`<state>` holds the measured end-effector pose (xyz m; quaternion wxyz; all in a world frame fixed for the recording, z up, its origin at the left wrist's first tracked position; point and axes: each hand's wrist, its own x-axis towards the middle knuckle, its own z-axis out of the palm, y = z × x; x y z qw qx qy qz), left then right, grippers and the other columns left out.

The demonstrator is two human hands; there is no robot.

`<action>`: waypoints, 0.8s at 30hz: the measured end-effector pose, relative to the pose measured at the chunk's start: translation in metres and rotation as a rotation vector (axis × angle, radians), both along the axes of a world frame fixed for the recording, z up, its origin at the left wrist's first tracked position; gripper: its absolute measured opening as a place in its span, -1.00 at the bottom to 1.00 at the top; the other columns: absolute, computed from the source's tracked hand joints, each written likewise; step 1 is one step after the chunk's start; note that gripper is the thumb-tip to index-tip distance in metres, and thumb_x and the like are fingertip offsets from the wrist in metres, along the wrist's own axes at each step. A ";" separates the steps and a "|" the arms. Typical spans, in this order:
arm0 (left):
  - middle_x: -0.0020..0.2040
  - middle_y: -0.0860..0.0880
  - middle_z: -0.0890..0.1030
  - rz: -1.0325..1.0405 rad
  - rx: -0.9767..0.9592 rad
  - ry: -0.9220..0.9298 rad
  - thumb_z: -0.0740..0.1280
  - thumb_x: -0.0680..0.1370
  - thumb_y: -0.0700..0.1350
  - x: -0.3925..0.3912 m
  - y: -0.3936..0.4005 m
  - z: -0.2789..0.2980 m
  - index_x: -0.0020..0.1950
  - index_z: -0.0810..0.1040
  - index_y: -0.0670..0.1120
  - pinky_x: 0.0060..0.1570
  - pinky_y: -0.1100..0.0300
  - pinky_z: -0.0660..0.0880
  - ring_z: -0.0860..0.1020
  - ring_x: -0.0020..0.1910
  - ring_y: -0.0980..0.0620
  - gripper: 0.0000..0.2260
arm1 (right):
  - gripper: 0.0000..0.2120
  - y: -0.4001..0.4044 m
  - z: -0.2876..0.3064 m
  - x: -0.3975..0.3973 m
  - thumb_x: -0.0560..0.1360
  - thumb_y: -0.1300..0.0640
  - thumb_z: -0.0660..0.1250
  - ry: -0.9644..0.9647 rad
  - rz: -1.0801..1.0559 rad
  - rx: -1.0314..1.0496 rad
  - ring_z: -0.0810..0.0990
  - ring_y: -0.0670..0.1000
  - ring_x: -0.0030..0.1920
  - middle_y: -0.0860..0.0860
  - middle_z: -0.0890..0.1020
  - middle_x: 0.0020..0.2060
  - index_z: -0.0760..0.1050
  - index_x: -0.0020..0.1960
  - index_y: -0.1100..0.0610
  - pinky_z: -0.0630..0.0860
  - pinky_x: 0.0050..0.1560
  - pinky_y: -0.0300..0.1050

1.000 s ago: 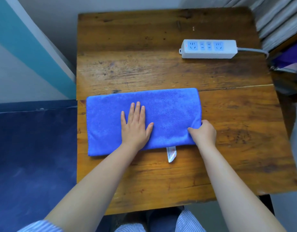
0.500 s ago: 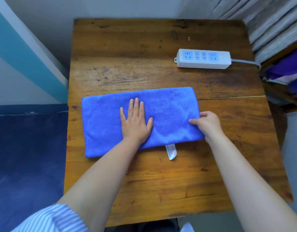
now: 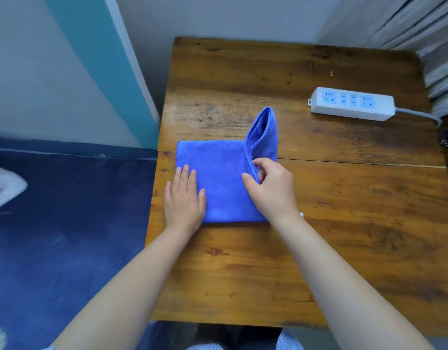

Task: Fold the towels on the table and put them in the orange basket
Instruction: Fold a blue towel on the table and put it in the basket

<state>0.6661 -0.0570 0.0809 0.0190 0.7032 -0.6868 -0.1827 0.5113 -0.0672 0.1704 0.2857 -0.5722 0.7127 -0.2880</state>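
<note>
A blue towel lies on the left part of the wooden table. Its right end is lifted and stands up in a fold. My right hand pinches the edge of that raised end between thumb and fingers, above the flat half. My left hand rests flat, fingers straight, on the towel's left edge and partly on the table. A small white tag shows at the towel's near right corner. The orange basket is not in view.
A white power strip with a grey cable lies at the table's far right. A dark blue surface lies to the left of the table, with something white at its left edge. Walls stand behind.
My right hand has lifted the towel's right end and carried it left over the middle. My left hand has slid from the towel's middle to its left edge.
</note>
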 end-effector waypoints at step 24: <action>0.15 -0.11 0.56 0.395 0.071 0.528 0.19 0.58 -0.04 0.070 -0.022 0.009 0.29 0.44 -0.17 0.06 0.12 0.39 0.50 0.11 -0.05 -0.67 | -0.77 -0.016 -0.038 0.060 0.51 0.30 0.20 0.045 0.114 0.134 0.52 0.16 0.07 0.23 0.59 0.01 0.52 0.11 0.33 0.32 0.00 -0.24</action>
